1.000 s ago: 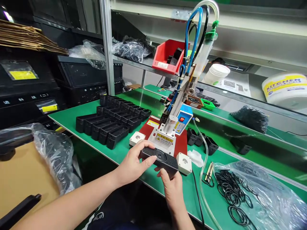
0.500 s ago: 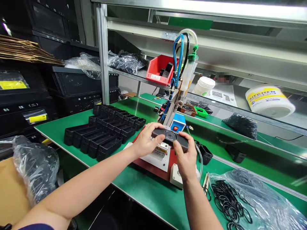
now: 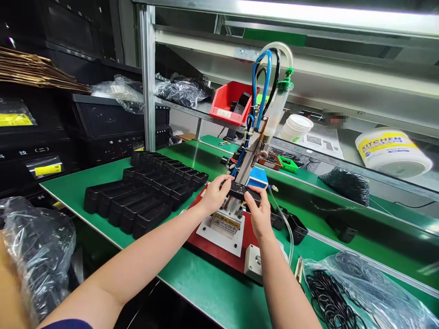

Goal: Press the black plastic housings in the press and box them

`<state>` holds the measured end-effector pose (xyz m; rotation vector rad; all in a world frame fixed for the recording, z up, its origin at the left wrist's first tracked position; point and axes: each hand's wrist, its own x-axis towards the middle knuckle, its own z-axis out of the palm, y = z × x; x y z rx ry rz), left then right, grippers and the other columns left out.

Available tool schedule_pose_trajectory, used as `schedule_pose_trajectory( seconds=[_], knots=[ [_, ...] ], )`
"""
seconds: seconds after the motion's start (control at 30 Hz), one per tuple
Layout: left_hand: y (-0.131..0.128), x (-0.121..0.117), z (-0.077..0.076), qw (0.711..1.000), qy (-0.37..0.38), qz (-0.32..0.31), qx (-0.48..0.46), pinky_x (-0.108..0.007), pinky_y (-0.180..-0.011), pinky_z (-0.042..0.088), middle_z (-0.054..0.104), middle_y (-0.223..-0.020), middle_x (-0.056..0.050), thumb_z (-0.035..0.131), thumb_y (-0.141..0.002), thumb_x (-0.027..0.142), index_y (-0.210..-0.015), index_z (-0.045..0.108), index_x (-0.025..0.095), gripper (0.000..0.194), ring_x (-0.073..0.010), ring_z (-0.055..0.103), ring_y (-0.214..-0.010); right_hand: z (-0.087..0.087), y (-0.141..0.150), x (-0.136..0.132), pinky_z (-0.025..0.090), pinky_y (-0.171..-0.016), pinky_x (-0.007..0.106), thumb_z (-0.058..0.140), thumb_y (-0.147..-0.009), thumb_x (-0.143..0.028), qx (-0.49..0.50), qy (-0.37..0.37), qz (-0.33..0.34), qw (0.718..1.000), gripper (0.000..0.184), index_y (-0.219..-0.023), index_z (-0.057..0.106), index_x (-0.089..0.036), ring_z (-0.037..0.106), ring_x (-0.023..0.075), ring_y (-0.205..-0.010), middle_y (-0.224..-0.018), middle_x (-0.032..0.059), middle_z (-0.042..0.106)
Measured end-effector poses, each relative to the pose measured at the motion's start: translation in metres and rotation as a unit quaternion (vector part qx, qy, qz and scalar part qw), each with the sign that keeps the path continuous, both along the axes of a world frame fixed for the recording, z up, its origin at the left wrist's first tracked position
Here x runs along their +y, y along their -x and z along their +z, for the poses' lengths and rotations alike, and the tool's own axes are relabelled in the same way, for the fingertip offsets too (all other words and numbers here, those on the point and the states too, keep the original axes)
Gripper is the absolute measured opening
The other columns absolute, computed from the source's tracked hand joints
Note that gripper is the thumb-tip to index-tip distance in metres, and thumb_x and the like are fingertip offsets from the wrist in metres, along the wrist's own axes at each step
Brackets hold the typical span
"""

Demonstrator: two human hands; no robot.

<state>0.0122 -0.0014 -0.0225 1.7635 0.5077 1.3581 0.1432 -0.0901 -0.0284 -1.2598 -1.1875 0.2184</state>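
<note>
- Left hand (image 3: 216, 194) pinches one end of a black bar (image 3: 240, 188), with its thumb toward the near side and its fingers curled over the far edge.
- Right hand (image 3: 259, 211) grips the other end in the same manner, so the bar hangs between the two, grooved face upward, a round recess near its middle.
- That bar sits directly above the metal cylinder (image 3: 234, 205) of the bench machine, behind the yellow warning plate (image 3: 226, 222); whether it rests on the cylinder or is held just clear of it, I cannot tell.
- Work on this piece looks to be midway: it is up at the machine, but neither hand has let go, and no finished result shows on its face.
- Many black housings (image 3: 144, 205) stand in rows on the green bench top (image 3: 195, 278) to the left, and a few more housings (image 3: 297, 228) lie right of the machine; which are done and which are waiting, the view does not settle.
- Black rings (image 3: 324, 288) lie in a heap by a clear plastic bag (image 3: 387, 283) at the right, apart from both hands.
- The white button box (image 3: 253, 262) near the right forearm is untouched by any finger.
</note>
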Motion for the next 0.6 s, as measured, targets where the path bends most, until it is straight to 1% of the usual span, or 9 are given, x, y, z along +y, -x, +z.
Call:
schedule_pose_trajectory(
  seconds=[0.1, 0.23, 0.3, 0.37, 0.43, 0.47, 0.53, 0.57, 0.6],
  knots=[
    [-0.001, 0.0, -0.001, 1.0, 0.0, 0.007, -0.004, -0.034, -0.093, 0.045, 0.066, -0.106, -0.008, 0.039, -0.093, 0.038, -0.103, 0.063, 0.017, 0.033, -0.0209, 0.059, -0.102, -0.001, -0.001, 0.001, 0.046, -0.079, 0.031, 0.06, -0.081, -0.053, -0.002, -0.002, -0.002, 1.0, 0.042, -0.11, 0.053, -0.022, 0.057, 0.0156, -0.085, -0.099, 0.0021, 0.061],
    [-0.004, -0.001, 0.001, 1.0, 0.002, 0.025, -0.007, -0.033, -0.095, 0.044, 0.065, -0.109, -0.008, 0.037, -0.094, 0.038, -0.105, 0.062, 0.017, 0.034, -0.0202, 0.058, -0.106, -0.001, 0.002, 0.0, 0.049, -0.075, 0.031, 0.057, -0.082, -0.056, -0.015, 0.011, -0.019, 1.0, 0.046, -0.112, 0.052, -0.022, 0.058, 0.0158, -0.081, -0.1, 0.0035, 0.062],
    [-0.002, -0.005, -0.001, 0.999, 0.01, 0.033, -0.002, -0.034, -0.096, 0.043, 0.063, -0.114, -0.008, 0.038, -0.095, 0.04, -0.113, 0.059, 0.019, 0.036, -0.0206, 0.057, -0.108, -0.001, 0.003, -0.005, 0.05, -0.073, 0.032, 0.055, -0.082, -0.056, -0.026, 0.024, -0.02, 0.999, 0.05, -0.119, 0.051, -0.022, 0.059, 0.0168, -0.084, -0.108, 0.0056, 0.061],
    [0.008, -0.011, -0.01, 0.998, 0.01, 0.057, 0.009, -0.037, -0.099, 0.042, 0.059, -0.122, -0.01, 0.039, -0.095, 0.042, -0.126, 0.052, 0.02, 0.04, -0.0216, 0.055, -0.113, -0.005, 0.001, -0.016, 0.052, -0.076, 0.034, 0.053, -0.084, -0.056, -0.039, 0.044, -0.016, 0.998, 0.059, -0.133, 0.043, -0.023, 0.06, 0.0186, -0.093, -0.117, 0.0082, 0.059],
    [0.027, -0.019, -0.028, 0.993, -0.029, 0.104, 0.046, -0.041, -0.102, 0.039, 0.056, -0.127, -0.011, 0.039, -0.095, 0.039, -0.133, 0.044, 0.02, 0.044, -0.0226, 0.052, -0.119, -0.014, -0.009, -0.036, 0.052, -0.081, 0.035, 0.053, -0.084, -0.055, -0.049, 0.077, -0.034, 0.995, 0.069, -0.142, 0.033, -0.024, 0.059, 0.0204, -0.103, -0.12, 0.0097, 0.059],
    [0.04, -0.023, -0.04, 0.985, -0.069, 0.133, 0.081, -0.042, -0.104, 0.037, 0.056, -0.127, -0.011, 0.04, -0.095, 0.036, -0.134, 0.044, 0.02, 0.043, -0.0228, 0.051, -0.12, -0.019, -0.017, -0.051, 0.051, -0.083, 0.036, 0.053, -0.083, -0.055, -0.051, 0.099, -0.058, 0.992, 0.07, -0.143, 0.033, -0.023, 0.059, 0.0214, -0.106, -0.119, 0.01, 0.06],
    [0.067, -0.03, -0.07, 0.959, -0.149, 0.185, 0.153, -0.044, -0.104, 0.038, 0.056, -0.128, -0.011, 0.045, -0.092, 0.033, -0.129, 0.049, 0.02, 0.038, -0.0248, 0.05, -0.122, -0.032, -0.042, -0.088, 0.051, -0.082, 0.037, 0.056, -0.078, -0.058, -0.062, 0.144, -0.144, 0.977, 0.066, -0.132, 0.047, -0.022, 0.059, 0.0249, -0.108, -0.117, 0.0102, 0.063],
    [0.081, -0.032, -0.085, 0.945, -0.172, 0.211, 0.181, -0.044, -0.101, 0.04, 0.057, -0.127, -0.011, 0.047, -0.092, 0.031, -0.127, 0.05, 0.02, 0.037, -0.0257, 0.051, -0.121, -0.04, -0.059, -0.111, 0.051, -0.08, 0.038, 0.055, -0.075, -0.061, -0.071, 0.173, -0.197, 0.962, 0.06, -0.12, 0.058, -0.02, 0.062, 0.0264, -0.102, -0.114, 0.0104, 0.065],
    [0.094, -0.034, -0.099, 0.932, -0.19, 0.228, 0.207, -0.043, -0.098, 0.042, 0.058, -0.125, -0.011, 0.047, -0.091, 0.03, -0.126, 0.051, 0.02, 0.036, -0.0264, 0.053, -0.119, -0.048, -0.077, -0.134, 0.051, -0.076, 0.039, 0.053, -0.073, -0.063, -0.078, 0.22, -0.258, 0.938, 0.056, -0.107, 0.065, -0.02, 0.065, 0.027, -0.089, -0.106, 0.0102, 0.068]
  ],
)
